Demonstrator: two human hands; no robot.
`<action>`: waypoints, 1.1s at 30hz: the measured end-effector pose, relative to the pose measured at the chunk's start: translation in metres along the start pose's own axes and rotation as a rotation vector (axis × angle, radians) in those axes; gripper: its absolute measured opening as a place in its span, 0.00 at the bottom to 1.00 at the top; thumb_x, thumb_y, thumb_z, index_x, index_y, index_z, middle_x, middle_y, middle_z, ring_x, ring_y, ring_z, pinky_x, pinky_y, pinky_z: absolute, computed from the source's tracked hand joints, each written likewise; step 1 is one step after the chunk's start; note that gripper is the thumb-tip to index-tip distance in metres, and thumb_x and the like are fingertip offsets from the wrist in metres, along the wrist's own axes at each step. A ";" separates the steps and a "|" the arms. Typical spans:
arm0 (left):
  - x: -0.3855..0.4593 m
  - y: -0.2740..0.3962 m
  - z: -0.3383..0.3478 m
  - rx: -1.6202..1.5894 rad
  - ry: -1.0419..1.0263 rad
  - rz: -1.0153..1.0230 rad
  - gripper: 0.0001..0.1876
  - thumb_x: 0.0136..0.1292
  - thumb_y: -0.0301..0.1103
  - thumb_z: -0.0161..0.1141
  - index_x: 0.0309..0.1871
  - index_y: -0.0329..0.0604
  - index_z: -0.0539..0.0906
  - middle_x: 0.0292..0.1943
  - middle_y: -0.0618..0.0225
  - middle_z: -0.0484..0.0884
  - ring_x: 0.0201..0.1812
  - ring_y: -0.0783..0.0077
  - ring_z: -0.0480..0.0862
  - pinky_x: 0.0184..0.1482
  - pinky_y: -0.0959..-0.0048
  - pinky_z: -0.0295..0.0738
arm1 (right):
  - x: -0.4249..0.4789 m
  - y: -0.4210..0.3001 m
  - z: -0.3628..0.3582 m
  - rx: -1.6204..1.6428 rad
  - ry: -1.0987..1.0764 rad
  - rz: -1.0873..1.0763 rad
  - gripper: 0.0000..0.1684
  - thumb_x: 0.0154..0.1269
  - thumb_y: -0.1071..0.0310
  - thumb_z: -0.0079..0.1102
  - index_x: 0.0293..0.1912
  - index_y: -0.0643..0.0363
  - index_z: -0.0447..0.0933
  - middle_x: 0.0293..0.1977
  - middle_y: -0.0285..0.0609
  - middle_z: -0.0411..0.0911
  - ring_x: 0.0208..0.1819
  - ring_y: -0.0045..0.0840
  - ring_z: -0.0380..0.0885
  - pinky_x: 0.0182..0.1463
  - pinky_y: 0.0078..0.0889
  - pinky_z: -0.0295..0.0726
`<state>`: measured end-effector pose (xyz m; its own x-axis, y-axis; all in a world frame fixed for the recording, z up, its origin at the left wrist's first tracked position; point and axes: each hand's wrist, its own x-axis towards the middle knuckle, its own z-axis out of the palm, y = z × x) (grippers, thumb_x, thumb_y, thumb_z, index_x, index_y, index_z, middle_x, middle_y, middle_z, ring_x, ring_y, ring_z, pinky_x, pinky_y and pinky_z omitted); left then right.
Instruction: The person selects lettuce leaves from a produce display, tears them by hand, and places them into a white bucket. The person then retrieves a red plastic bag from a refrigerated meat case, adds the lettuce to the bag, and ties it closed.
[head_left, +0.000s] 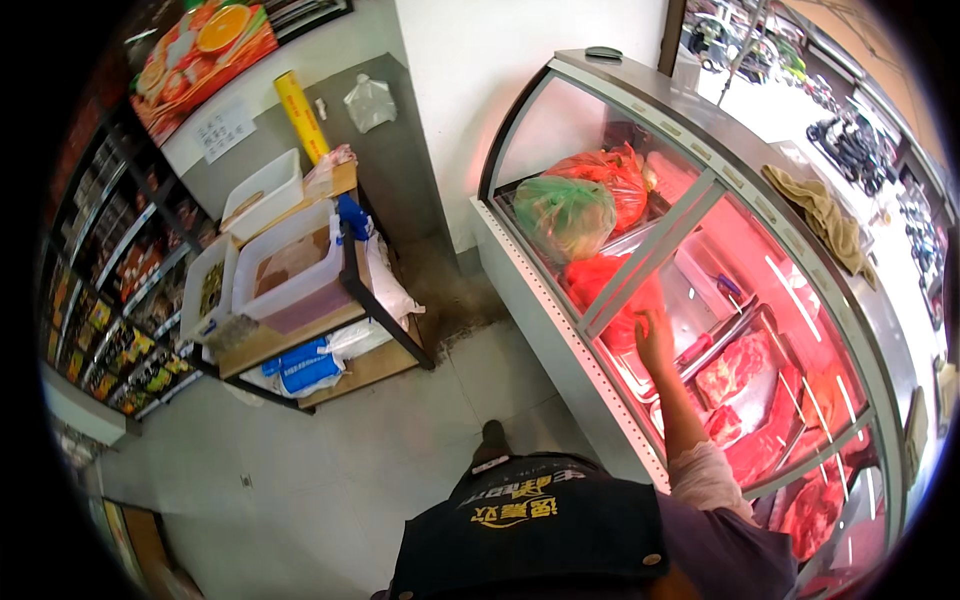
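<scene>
My right hand (655, 341) reaches to the sliding glass doors of a refrigerated meat display case (570, 360), beside the metal frame between two panes. Its fingers lie against or in front of a red plastic bag (622, 289); whether they grip it or the door cannot be told. Left of it, behind glass, are a green plastic bag (566, 217) and another red bag (611, 172). Right of the hand, a red-handled tool (695, 349) lies by a metal tray, with raw meat cuts (735, 371) beyond. My left hand is out of view.
A low rack (397, 360) to the left holds white plastic tubs (289, 262) of dry goods. Packaged goods fill shelves (105, 300) at the far left. A cloth (817, 214) lies on the case's metal top. The case's lower wall stands close to my feet.
</scene>
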<state>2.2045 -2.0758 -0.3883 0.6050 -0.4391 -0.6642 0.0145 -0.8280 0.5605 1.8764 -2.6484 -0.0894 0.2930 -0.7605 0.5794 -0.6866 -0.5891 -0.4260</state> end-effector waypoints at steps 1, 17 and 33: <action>0.017 0.016 -0.008 0.007 0.008 0.015 0.10 0.60 0.39 0.54 0.30 0.42 0.76 0.26 0.64 0.78 0.25 0.62 0.79 0.26 0.61 0.74 | 0.024 -0.012 -0.002 -0.034 0.016 0.060 0.10 0.57 0.75 0.54 0.41 0.61 0.73 0.40 0.51 0.73 0.46 0.45 0.71 0.49 0.41 0.69; 0.330 0.565 -0.032 -0.380 -0.178 0.422 0.11 0.64 0.35 0.55 0.49 0.45 0.75 0.34 0.74 0.77 0.30 0.80 0.75 0.29 0.79 0.72 | 0.111 -0.006 0.061 -0.424 0.174 0.239 0.13 0.54 0.73 0.56 0.42 0.57 0.77 0.53 0.44 0.70 0.60 0.40 0.64 0.61 0.41 0.62; 0.493 0.983 0.045 -0.091 0.125 1.139 0.20 0.64 0.35 0.55 0.56 0.33 0.71 0.47 0.55 0.76 0.48 0.61 0.77 0.52 0.67 0.71 | 0.193 0.014 0.083 -0.717 0.426 0.476 0.25 0.49 0.73 0.58 0.50 0.54 0.72 0.58 0.45 0.64 0.61 0.41 0.60 0.65 0.46 0.58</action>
<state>2.4807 -3.1217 -0.1870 0.3786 -0.8749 0.3020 -0.5375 0.0578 0.8413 1.9786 -2.8256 -0.0413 -0.2912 -0.6303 0.7197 -0.9563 0.1705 -0.2376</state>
